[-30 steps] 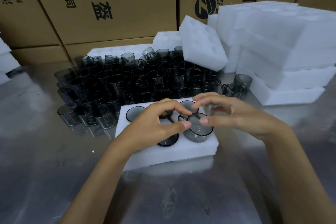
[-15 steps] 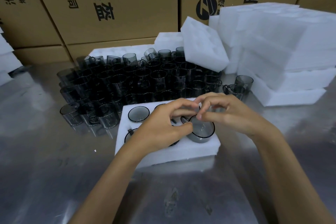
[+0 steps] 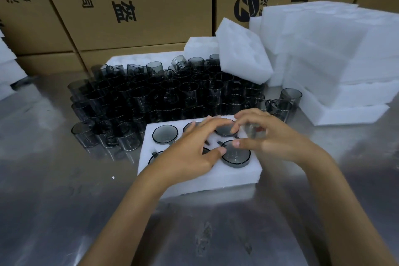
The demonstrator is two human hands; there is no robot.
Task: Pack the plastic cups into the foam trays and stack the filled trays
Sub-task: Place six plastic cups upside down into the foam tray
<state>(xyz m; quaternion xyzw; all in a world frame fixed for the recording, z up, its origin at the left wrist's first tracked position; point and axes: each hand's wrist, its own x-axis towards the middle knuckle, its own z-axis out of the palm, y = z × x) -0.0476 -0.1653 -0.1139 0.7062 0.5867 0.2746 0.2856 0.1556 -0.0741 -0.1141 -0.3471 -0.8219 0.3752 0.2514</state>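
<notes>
Foam tray: a white foam tray (image 3: 226, 176) lies flat on the shiny metal table (image 3: 64, 211), near the middle, with round pockets holding grey see-through cups.
Near-right cup: a cup (image 3: 236, 155) sits in the tray's near-right pocket, its rim standing a little above the foam.
Far-left cup: another cup (image 3: 165, 134) sits in the far-left pocket.
Left hand: the left hand (image 3: 194, 151) lies over the middle of the tray, fingers spread and nearly straight, thumb tip touching the rim of the near-right cup; it grasps nothing.
Right hand: the right hand (image 3: 272, 136) hovers over the tray's far-right corner with fingers curled; the thumb tip touches the near-right cup's far rim. Something clear shows blurred under the fingers, and whether they grasp it cannot be told.
Loose cups: a dense crowd of loose cups (image 3: 172, 93) stands on the table just beyond the tray.
Spare foam: a stack of empty foam trays (image 3: 345, 60) rises at the far right, one tray (image 3: 241, 49) leaning against it.
Background: brown cardboard boxes (image 3: 129, 6) with printed characters line the far side.
</notes>
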